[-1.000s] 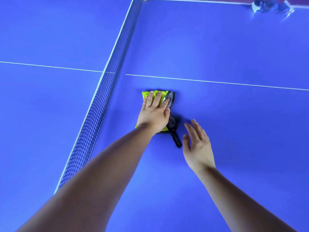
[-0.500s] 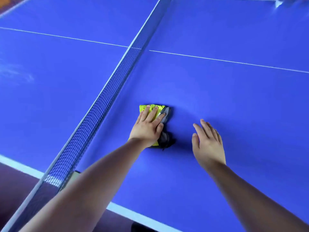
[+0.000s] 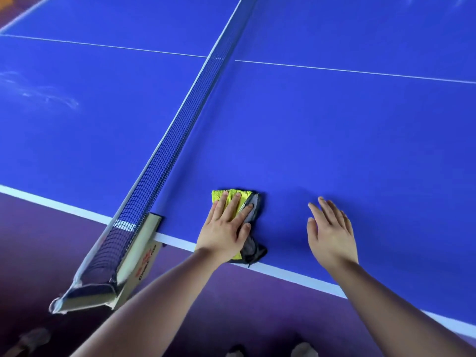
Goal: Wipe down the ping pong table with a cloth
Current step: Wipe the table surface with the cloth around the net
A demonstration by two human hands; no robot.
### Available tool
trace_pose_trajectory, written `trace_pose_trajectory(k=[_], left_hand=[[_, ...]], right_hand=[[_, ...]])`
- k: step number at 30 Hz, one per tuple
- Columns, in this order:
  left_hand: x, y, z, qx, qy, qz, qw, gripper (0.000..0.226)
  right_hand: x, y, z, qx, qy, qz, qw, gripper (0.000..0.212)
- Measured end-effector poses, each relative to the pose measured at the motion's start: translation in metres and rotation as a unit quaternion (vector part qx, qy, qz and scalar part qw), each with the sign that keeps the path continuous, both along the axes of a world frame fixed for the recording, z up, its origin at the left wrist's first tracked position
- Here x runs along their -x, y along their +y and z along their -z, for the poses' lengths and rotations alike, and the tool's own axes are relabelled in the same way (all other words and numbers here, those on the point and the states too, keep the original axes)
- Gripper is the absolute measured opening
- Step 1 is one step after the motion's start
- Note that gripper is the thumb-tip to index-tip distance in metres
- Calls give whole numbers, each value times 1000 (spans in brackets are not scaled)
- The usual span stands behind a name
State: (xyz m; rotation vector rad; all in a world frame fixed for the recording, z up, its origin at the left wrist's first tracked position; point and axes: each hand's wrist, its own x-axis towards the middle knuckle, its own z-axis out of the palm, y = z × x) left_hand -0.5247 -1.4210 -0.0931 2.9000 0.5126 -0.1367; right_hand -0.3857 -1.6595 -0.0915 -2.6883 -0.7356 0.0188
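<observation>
A folded yellow and grey cloth (image 3: 233,197) lies on the blue ping pong table (image 3: 334,140), close to its near white edge line. My left hand (image 3: 225,228) presses flat on the cloth with straight fingers, and the cloth's dark grey corner sticks out to the right of the wrist. My right hand (image 3: 331,231) is a hand's width to the right of the cloth, fingers straight, low over the bare table surface; whether it touches is unclear.
The black net (image 3: 180,124) runs diagonally left of the cloth, ending in a grey clamp post (image 3: 134,256) that overhangs the near edge. Faint smears (image 3: 49,96) mark the far-left half. Purple floor (image 3: 38,253) lies below the table edge, with shoes at the bottom.
Both hands and the cloth have slid toward me, from the middle of the table to its near edge. The net post and the floor have come into view.
</observation>
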Motion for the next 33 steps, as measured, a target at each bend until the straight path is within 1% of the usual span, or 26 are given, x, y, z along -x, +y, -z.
trace_pose_trajectory(k=[8,12,15,20,24,30,33], left_hand=[[23,-37,1,-2,0,18,1000,57],[6,-84,2,15,-2,55,998,56],[-11,-113,3,20,-4,49,999,56],[-31,-101,0,33,7,52,998,53],[-71,-87,4,19,-13,47,999,55],[-129,-73,5,8,-18,34,999,61],[-161,-65,5,9,-21,20,1000,58]], right_hand=[[11,-41,0,9,-13,52,999,54],[3,-60,-1,12,-17,68,997,55],[-3,-69,-2,6,-17,80,997,55],[-17,-79,2,5,-21,68,997,55],[-39,-78,7,-3,-28,63,998,54],[-99,-65,10,-18,-52,48,997,50],[-136,-59,9,-19,-51,43,998,50]])
